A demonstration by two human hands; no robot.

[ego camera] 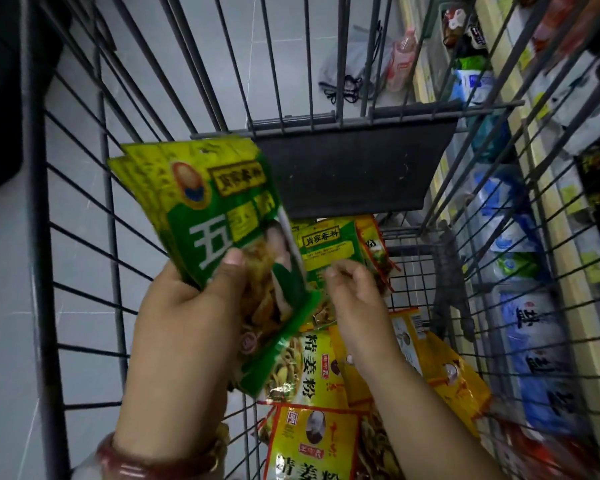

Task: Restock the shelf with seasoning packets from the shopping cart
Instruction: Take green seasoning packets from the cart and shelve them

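Note:
My left hand (187, 320) grips a fanned stack of green and yellow seasoning packets (219, 216) above the wire shopping cart (108, 209). My right hand (357, 303) reaches down into the cart, its fingertips curled at the edge of another green packet (329, 251) lying there. I cannot tell whether it pinches that packet. Yellow seasoning packets (312, 441) with red print lie in a heap on the cart floor below both hands.
The cart's dark folded flap (354, 171) stands at the far end. Store shelves (541, 258) with blue and white bags run along the right. A plastic bag and a pink bottle (402, 60) lie on the grey tiled floor beyond the cart.

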